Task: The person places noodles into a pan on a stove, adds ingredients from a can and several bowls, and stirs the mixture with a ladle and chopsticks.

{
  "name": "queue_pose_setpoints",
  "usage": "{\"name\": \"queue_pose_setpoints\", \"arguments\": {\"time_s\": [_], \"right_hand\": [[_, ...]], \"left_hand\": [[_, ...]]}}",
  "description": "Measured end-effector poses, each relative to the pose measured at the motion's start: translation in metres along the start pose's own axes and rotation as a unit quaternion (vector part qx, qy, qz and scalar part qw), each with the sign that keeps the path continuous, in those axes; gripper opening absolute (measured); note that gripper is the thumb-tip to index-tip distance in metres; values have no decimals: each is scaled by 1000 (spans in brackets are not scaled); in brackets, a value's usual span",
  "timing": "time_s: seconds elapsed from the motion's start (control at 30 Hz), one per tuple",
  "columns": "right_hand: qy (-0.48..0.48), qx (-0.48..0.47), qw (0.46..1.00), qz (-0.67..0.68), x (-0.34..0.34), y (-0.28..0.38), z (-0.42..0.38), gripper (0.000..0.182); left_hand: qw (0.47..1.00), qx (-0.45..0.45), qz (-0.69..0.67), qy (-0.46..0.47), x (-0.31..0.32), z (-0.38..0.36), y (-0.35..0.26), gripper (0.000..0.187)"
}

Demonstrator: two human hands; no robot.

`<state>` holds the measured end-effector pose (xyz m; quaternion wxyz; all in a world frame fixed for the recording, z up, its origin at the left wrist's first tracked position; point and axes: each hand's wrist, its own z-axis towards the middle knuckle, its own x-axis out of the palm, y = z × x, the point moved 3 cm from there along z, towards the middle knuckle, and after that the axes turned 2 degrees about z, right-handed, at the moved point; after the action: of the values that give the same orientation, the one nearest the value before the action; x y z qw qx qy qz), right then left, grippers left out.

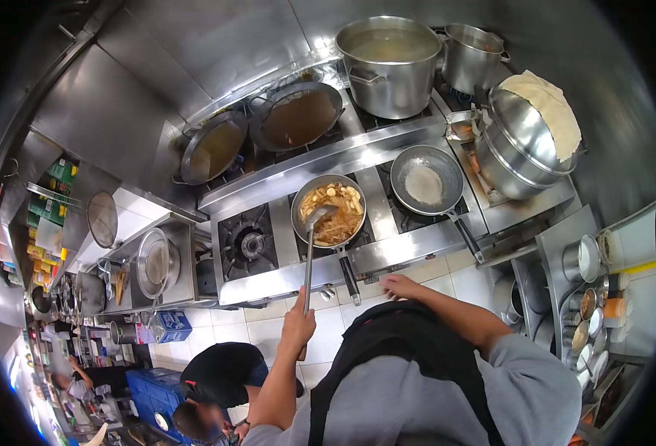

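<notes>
On stove — long steel ladle (309, 260), round pan (329, 211).

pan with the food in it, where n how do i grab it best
Best by its black handle, probably near the outer end, coming from the person's side with the free right hand: the handle juts past the stove's front edge toward the person, away from the pan's round body.

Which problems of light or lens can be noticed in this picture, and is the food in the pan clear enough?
Head view: strong wide-angle distortion, steel wall bowed, corners black; bright glare on the steel dome; a blue-white glow at the lower left edge; the food in the pan is fairly clear, but the distant worker is too small for fine detail.
</notes>
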<state>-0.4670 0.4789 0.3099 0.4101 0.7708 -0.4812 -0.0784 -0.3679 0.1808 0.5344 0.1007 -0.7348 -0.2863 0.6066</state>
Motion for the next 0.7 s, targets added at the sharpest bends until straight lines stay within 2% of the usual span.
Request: {"name": "queue_pose_setpoints", "arguments": {"time_s": [0.07,0.1,0.13,0.2,0.27,0.33,0.37,0.4,0.47,0.53,0.6,0.63,0.67,0.7], "right_hand": [[43,45,997,54,37,25,9,48],[71,63,992,77,51,31,16,51],[72,65,992,77,63,38,18,51],[83,55,980,174,80,50,22,43],[64,56,986,145,80,56,22,38],[39,92,979,175,77,58,16,35],[-4,87,973,213,74,58,12,30],[-4,88,973,215,66,53,14,30],[47,43,974,216,46,40,22,31],[17,64,970,232,41,50,9,34],[-16,86,969,230,31,56,-2,30],[-10,89,971,223,28,59,-7,31],[-11,90,971,221,27,62,-12,31],[-14,96,975,197,25,62,-14,30]], "left_hand": [[998,49,48,1,-7,4,-1,73],[995,27,98,3,-7,13,-8,70],[995,25,98,3,-7,22,-10,70],[980,78,182,-14,-3,38,-10,68],[976,83,202,-8,-11,39,-4,67],[966,105,233,31,-34,22,-4,69],[965,107,239,23,-42,9,-8,71],[965,106,240,25,-44,7,-4,71],[978,79,179,72,-47,-2,8,73],[981,71,167,69,-51,2,3,73],[996,84,16,11,-45,6,0,69],[988,151,6,-37,-42,8,-5,68],[988,150,3,-39,-39,5,-3,68],[991,14,-115,72,-48,-2,-23,67]]}}
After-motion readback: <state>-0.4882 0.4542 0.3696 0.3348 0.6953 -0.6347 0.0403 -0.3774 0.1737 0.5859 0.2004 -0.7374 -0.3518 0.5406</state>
